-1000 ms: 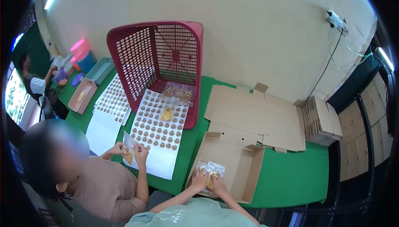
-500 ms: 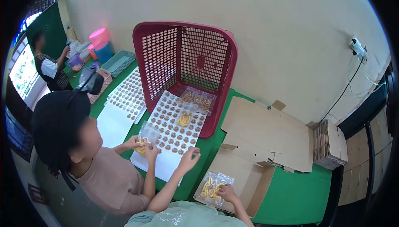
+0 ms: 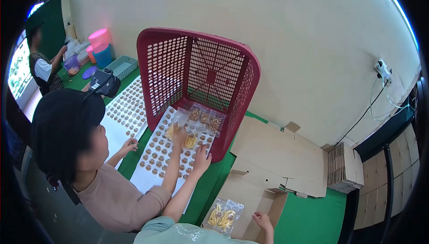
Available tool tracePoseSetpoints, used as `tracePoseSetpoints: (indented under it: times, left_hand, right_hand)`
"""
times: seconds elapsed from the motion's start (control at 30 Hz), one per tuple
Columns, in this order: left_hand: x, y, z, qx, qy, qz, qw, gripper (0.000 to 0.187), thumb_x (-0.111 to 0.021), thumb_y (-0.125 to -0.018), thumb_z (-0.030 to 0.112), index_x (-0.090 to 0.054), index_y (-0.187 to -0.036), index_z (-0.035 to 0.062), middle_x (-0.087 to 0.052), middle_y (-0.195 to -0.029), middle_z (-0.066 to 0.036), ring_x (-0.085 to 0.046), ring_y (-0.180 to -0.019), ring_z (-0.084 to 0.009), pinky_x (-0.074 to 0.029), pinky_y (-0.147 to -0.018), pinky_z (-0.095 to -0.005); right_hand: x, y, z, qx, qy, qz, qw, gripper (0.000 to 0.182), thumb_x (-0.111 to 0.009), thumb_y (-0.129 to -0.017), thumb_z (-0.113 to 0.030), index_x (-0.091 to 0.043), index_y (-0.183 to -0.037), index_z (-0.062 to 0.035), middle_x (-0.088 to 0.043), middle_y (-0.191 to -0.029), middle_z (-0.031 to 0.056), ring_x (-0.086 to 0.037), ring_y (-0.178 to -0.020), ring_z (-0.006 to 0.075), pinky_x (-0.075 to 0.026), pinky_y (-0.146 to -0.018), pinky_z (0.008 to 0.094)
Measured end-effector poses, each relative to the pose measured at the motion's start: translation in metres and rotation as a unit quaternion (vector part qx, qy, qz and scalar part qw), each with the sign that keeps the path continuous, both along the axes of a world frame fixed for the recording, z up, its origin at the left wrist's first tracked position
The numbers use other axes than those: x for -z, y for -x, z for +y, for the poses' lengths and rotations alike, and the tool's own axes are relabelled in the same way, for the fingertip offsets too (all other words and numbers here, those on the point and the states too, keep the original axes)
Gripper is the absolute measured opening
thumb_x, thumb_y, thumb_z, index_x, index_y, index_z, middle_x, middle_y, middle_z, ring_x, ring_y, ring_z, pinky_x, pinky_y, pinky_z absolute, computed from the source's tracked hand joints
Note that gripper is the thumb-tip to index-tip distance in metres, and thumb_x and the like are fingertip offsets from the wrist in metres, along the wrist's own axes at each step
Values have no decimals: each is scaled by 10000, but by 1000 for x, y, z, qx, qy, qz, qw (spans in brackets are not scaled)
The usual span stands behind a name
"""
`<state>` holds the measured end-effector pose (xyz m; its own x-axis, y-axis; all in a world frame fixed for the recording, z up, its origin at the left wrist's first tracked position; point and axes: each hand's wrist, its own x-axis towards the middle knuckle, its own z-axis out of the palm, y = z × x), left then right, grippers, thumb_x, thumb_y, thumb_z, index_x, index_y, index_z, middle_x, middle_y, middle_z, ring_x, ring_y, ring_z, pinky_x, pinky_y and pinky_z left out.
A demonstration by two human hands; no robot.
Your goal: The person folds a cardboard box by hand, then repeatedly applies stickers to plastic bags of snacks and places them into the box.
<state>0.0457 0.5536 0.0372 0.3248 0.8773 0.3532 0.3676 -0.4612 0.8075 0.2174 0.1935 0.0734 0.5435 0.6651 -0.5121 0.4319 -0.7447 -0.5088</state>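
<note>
My left hand reaches over a sheet of round brown stickers, fingers apart and holding nothing. Close to its fingertips lies a clear packet of yellow stick-shaped snacks. My right hand hovers over the open cardboard box, fingers loosely bent, with nothing visible in them. Inside the box, to the left of that hand, two snack packets lie side by side. A co-worker's hand presses on another packet on the sheet.
A tipped maroon basket stands around the sheet's far end, with several darker snack packets inside. Flattened cardboard and stacked cartons are on the right. The co-worker sits close on my left; another person stands farther back.
My right hand has come off the packets in the box and moved right. My left hand has stayed over the sticker sheet, nearer a packet. The co-worker's packet has moved onto the sheet.
</note>
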Motion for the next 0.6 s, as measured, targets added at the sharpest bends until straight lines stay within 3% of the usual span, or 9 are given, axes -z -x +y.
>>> tracePoseSetpoints:
  times: [0.17,0.3,0.33,0.43,0.53,0.6]
  left_hand:
    - [21,6,7,-86,-83,114,986,587,-614,-675,85,-368,-1200,-2,-318,-1244,-221,-277,-1186,-374,-235,-957,-493]
    - [39,33,27,-123,-39,193,973,665,-663,-650,161,-361,-1227,22,-293,-1273,-201,-258,-1209,-326,-197,-942,-548]
    - [27,34,25,-148,-59,227,961,579,-676,-646,197,-433,-1146,33,-379,-1181,-175,-330,-1148,-314,-224,-919,-549]
    - [17,42,26,-139,-75,231,960,454,-678,-651,210,-484,-1023,37,-438,-1046,-151,-404,-1043,-313,-294,-864,-529]
    - [31,53,29,-119,95,168,974,381,-676,-659,223,-493,-936,38,-452,-947,-137,-437,-958,-316,-339,-808,-504]
    - [33,59,23,-138,54,111,983,416,-686,-649,225,-483,-964,43,-453,-974,-143,-436,-962,-319,-351,-782,-481]
  right_hand:
    - [16,0,9,-15,-51,40,998,413,-563,-789,-324,-561,-1037,6,-600,-957,177,-594,-857,261,-468,-756,332]
    - [20,6,14,-40,-30,78,996,434,-558,-797,-332,-543,-1058,15,-587,-986,183,-582,-866,262,-465,-751,335]
    - [31,5,13,-55,-30,81,995,440,-561,-795,-332,-539,-1061,18,-583,-993,185,-579,-868,261,-464,-750,334]
    - [34,5,18,-69,-36,76,994,445,-563,-786,-326,-535,-1053,29,-579,-969,203,-576,-868,280,-463,-746,346]
    - [27,7,24,-66,-43,80,994,447,-563,-781,-325,-530,-1050,30,-574,-967,211,-571,-873,290,-461,-744,355]
    - [27,8,24,-65,-48,80,994,450,-564,-780,-328,-527,-1053,28,-568,-978,211,-566,-881,291,-459,-747,355]
